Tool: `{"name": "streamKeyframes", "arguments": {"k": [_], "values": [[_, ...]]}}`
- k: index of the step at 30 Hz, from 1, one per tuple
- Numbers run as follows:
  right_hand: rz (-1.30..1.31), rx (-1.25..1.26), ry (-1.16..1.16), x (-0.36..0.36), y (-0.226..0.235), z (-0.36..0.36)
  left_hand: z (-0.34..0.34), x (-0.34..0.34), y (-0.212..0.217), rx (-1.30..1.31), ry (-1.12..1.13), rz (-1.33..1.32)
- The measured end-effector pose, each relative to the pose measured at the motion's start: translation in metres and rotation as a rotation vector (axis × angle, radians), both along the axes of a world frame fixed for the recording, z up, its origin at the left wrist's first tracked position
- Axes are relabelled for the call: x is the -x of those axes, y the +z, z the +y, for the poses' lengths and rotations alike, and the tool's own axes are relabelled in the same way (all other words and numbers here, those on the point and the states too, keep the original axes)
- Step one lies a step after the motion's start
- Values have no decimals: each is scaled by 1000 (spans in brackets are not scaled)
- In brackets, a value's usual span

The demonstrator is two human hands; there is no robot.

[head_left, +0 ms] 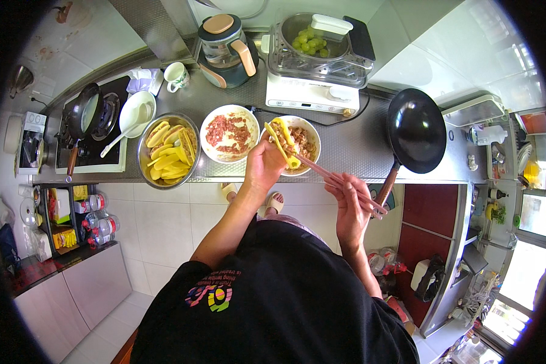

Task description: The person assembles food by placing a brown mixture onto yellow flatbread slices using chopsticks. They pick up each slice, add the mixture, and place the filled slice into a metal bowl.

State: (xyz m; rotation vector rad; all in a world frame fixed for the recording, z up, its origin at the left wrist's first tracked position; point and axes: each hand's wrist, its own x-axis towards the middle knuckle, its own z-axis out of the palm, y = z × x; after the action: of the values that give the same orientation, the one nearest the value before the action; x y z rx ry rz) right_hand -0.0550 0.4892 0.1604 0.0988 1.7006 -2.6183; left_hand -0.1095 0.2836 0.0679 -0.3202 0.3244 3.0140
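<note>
The left hand grips a yellow pepper piece over a white bowl; the right hand pinches chopsticks. Their tips touch the pepper.

Grey counter, white-tiled floor, perhaps sunlit window.

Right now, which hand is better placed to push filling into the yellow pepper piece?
Probably the right hand: it holds chopsticks whose tips reach the yellow pepper piece. The left hand is busy holding that piece.
</note>
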Motion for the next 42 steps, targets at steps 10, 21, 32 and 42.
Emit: {"name": "streamKeyframes", "arguments": {"k": [10, 21, 32, 42], "values": [[617, -861, 266, -1, 25, -2, 5, 1, -2, 55, 34, -25], [582, -829, 103, -2, 46, 24, -19, 9, -16, -165, 45, 6], [118, -326, 59, 71, -116, 9, -37, -26, -28, -163, 33, -24], [121, -385, 18, 96, -146, -2, -36, -28, -29, -161, 26, 27]]}}
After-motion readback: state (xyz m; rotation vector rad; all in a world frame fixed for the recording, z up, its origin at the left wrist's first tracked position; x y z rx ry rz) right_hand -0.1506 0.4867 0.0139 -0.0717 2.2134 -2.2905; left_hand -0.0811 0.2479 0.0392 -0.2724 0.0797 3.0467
